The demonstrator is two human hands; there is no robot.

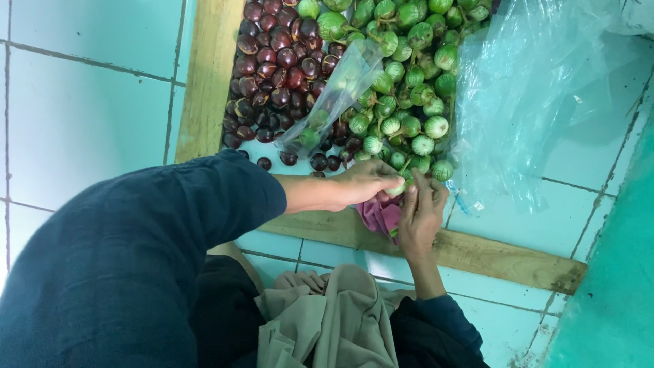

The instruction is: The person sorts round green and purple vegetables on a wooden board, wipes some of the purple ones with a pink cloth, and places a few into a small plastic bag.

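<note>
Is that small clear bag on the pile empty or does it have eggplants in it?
Partly filled: a few green eggplants show through the small clear bag, low inside.

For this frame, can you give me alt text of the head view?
Two hands, left and right, meet on one small green eggplant at the edge of a green pile. Purple ones lie beside it, inside a wooden frame on a tiled floor.

Two hands [368, 182], two clear plastic bags [538, 88], one purple cloth [380, 215], dozens of green eggplants [409, 75] and purple fruits [276, 58].

Small round green eggplant [397, 189], pale-striped, pinched at pile's near edge
</note>
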